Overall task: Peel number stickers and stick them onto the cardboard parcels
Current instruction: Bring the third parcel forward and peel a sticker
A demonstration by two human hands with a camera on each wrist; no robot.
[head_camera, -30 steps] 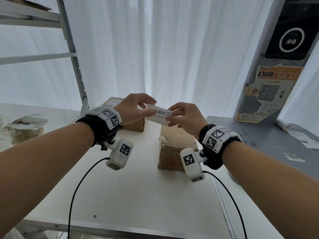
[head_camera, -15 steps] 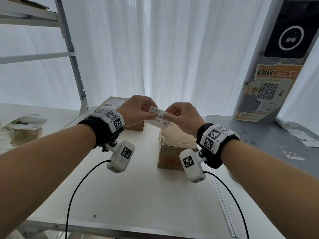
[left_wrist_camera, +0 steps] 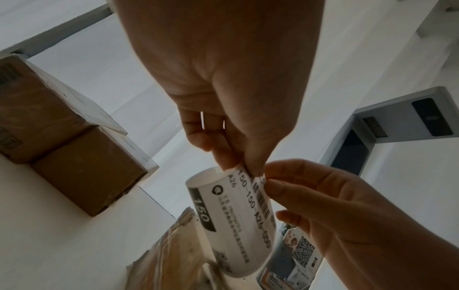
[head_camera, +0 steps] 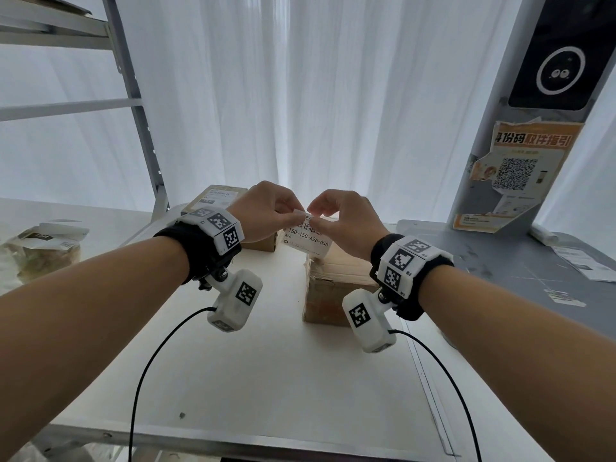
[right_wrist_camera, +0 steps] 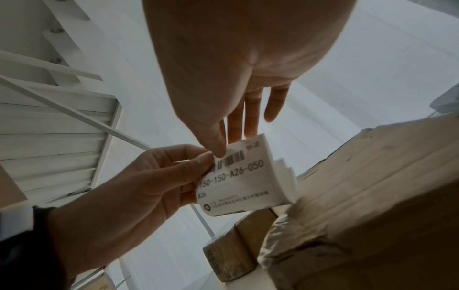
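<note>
A white number sticker (head_camera: pixel 308 240) printed "150-150-A26-050" with a barcode hangs above the white table, curled on its backing. My left hand (head_camera: pixel 295 212) and right hand (head_camera: pixel 318 220) both pinch its top edge, fingertips nearly touching. In the left wrist view the left hand (left_wrist_camera: pixel 248 168) pinches the sticker (left_wrist_camera: pixel 231 221) at a corner, and the right hand (left_wrist_camera: pixel 268 183) pinches beside it. In the right wrist view the right hand (right_wrist_camera: pixel 221 153) and left hand (right_wrist_camera: pixel 208 163) meet at the barcode of the sticker (right_wrist_camera: pixel 238 182). A taped brown cardboard parcel (head_camera: pixel 333 281) sits just below; another parcel (head_camera: pixel 216 200) stands behind my left wrist.
A metal shelf rack (head_camera: pixel 133 95) rises at the left. Beside it lies a bagged packet (head_camera: pixel 43 248). A grey kiosk column with a QR poster (head_camera: pixel 516 168) stands on the grey table (head_camera: pixel 500 261) at the right, with papers. White curtains hang behind the white table (head_camera: pixel 266 378).
The hands have drawn together at the sticker's top edge. The sticker, held level between them before, now hangs down with its print facing me.
</note>
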